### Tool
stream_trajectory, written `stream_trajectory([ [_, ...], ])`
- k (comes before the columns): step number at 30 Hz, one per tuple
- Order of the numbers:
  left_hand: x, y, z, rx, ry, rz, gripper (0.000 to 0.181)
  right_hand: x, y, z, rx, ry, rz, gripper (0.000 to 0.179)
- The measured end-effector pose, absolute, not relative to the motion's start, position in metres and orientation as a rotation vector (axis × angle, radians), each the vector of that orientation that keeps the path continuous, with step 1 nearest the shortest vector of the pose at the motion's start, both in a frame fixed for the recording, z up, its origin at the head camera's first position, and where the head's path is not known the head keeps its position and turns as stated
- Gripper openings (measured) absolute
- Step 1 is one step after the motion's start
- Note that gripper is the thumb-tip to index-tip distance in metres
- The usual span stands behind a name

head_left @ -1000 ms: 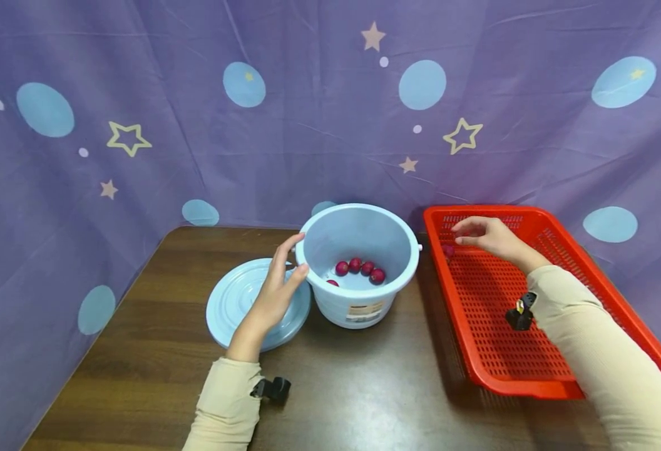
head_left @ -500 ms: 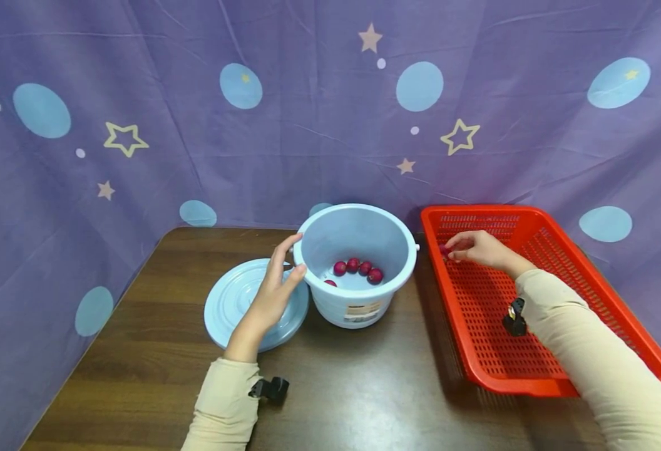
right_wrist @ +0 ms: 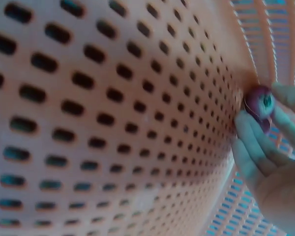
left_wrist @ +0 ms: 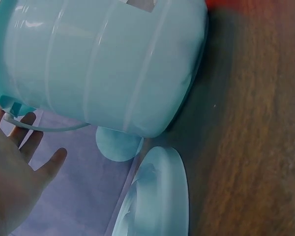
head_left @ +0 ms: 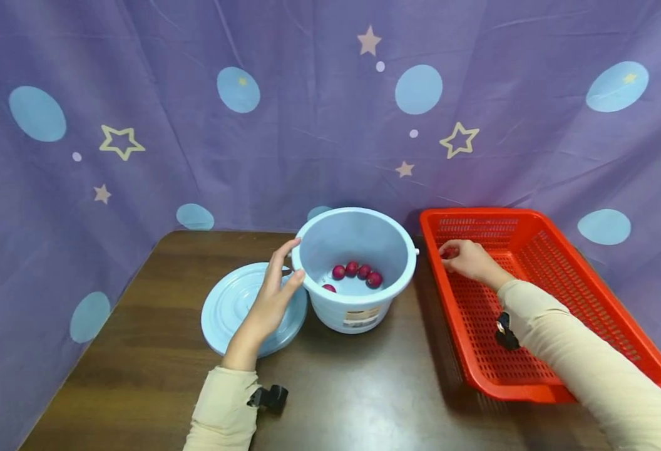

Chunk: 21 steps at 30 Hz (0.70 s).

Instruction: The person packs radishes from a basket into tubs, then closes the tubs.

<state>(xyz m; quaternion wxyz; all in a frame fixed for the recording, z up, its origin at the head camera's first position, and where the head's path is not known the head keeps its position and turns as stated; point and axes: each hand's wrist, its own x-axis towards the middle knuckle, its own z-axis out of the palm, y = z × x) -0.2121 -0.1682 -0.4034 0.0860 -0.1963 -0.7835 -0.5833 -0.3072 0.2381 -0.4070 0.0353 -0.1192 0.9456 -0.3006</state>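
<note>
My left hand (head_left: 268, 299) rests with spread fingers at the left rim of a light blue bucket (head_left: 346, 312). In the left wrist view, the fingers of that hand (left_wrist: 19, 172) are near the bucket's thin handle (left_wrist: 64, 129). Several red radishes (head_left: 374, 279) lie on the bucket's floor. Inside the red basket (head_left: 460, 341), at its left wall, my right hand (head_left: 471, 260) pinches a radish (right_wrist: 258, 101) between thumb and fingers. A smaller reddish bit (right_wrist: 265, 126) shows just below that radish; whether it is a second one I cannot tell.
A round light blue lid (head_left: 226, 313) lies on the wooden table (head_left: 358, 388), left of the bucket and partly under my left forearm. Behind the table hangs a purple curtain (head_left: 308, 113) with stars and spots.
My right hand has moved down and left inside the basket, and its fingers have closed round the radish by the wall. The left hand has stayed at the bucket's rim.
</note>
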Motion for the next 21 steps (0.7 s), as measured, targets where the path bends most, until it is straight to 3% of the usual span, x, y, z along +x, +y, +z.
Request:
stream_trajectory([
  [21,-0.211,-0.169,-0.404,-0.607,-2.316,-1.739,0.057,-0.287,0.238,-0.381,-0.387,2.908,-0.982,0.019],
])
